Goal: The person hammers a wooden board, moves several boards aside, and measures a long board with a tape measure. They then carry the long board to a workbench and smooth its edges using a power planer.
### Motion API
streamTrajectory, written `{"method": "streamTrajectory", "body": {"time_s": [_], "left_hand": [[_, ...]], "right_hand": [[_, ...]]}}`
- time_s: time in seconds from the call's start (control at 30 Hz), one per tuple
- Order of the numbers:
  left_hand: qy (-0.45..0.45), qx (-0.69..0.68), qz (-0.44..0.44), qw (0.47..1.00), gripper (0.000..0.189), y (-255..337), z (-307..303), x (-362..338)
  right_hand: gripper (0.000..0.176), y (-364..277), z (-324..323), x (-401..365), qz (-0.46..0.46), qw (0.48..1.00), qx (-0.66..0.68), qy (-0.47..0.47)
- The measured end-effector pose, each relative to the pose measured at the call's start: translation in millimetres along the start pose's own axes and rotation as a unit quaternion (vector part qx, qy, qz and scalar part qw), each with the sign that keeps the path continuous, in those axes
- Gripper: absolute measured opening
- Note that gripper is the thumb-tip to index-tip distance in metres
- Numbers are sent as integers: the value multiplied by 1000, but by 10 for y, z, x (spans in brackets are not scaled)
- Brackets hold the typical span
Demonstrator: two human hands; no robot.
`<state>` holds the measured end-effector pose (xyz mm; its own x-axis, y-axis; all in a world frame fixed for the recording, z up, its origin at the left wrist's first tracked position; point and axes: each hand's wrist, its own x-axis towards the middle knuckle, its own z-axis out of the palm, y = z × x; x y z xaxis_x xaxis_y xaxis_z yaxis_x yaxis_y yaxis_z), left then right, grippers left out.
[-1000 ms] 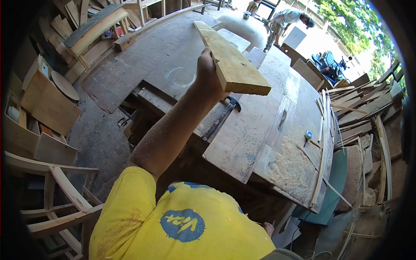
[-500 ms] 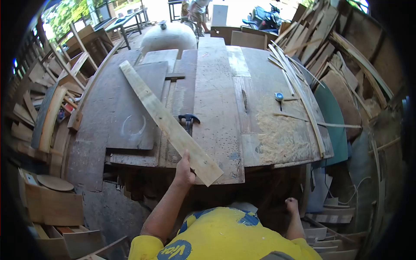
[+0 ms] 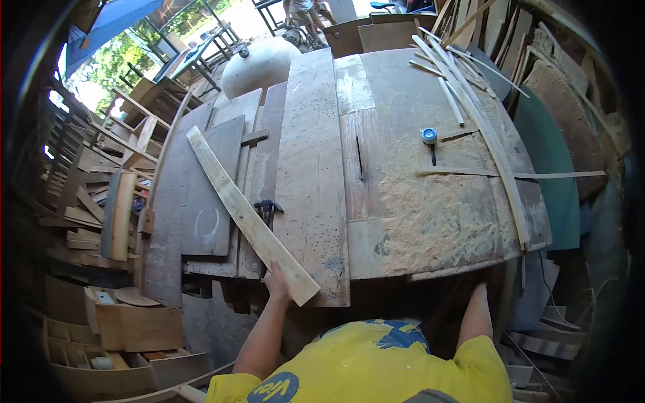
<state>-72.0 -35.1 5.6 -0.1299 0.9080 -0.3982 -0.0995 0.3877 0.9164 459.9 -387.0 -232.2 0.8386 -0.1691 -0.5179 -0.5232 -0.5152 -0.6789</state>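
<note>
My left hand (image 3: pixel 277 282) grips the near end of a long pale board (image 3: pixel 243 213), which slants across the left part of the wooden worktable (image 3: pixel 309 161). Just right of the board, a dark hammer (image 3: pixel 267 207) lies on the table. My right arm reaches down under the table's front edge at the right, and its hand is hidden there. On the right half of the tabletop are a blue tape measure (image 3: pixel 428 136), scattered sawdust (image 3: pixel 430 215) and several thin wood strips (image 3: pixel 494 144).
Wooden boxes and offcuts (image 3: pixel 140 326) lie at the lower left. Scrap wood leans along both sides. A green panel (image 3: pixel 554 168) stands right of the table. Behind it are a rounded pale tank (image 3: pixel 259 66) and a person (image 3: pixel 306 15).
My right hand has moved forward and out of sight beneath the table edge. The view has turned to the right and tilted, while my left hand keeps hold of the board.
</note>
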Motion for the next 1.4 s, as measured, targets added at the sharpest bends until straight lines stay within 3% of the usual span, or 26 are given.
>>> {"method": "streamTrajectory", "body": {"time_s": [0.4, 1.13, 1.3, 1.4], "left_hand": [[75, 87, -61, 992, 60, -53, -129, 167], [38, 82, -82, 992, 66, 16, -95, 124], [-42, -17, -147, 988, 63, -21, -213, 172], [-74, -60, -165, 982, 59, 78, -190, 123]], "right_hand": [[31, 631, -117, 478, 95, 995, -32, -28], [29, 943, -163, 581, 116, 987, -69, -83], [29, 975, -13, -11, 103, 959, -136, -227], [29, 893, -2, -910, 99, 883, -215, -405]]}}
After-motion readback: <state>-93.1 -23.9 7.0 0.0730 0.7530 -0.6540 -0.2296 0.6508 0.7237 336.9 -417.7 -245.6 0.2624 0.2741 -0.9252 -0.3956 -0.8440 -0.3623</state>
